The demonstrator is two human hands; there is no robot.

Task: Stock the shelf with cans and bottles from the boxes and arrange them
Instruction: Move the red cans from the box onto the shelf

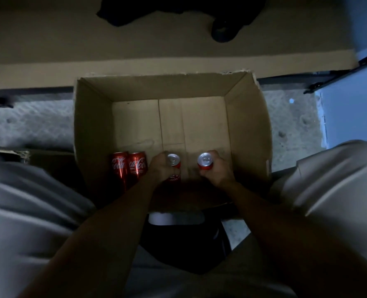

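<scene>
Forearms: bare, nearest the camera, both reach down from the lower edge into the box.
Left fingers (164, 154): curled round the left can, wrapping its side from the left.
Left hand (160, 166): grips that can just below its silver top, low in the box by the near wall.
Left can (174, 162): red, upright, silver lid facing up; more red shows directly under it, but whether that is the same can or another one I cannot tell.
Right fingers (213, 153): curled round the right can from the right side.
Right hand (219, 168): grips the can with its lid left uncovered.
Right can (205, 161): red, upright, silver lid up, near the left can but apart from it.
Two spare cans (127, 166): red, Coca-Cola script, side by side and touching, against the near-left inside of the box, just left of the left hand.
Box (247, 125): open brown cardboard, on the floor between the knees; most of its bottom is bare.
Knees: grey trousers, one either side of the box.
Floor (27, 123): rough and grey.
Cardboard sheet (156, 39): flat, beyond the box, with dark cloth (178, 11) lying on its far part.
</scene>
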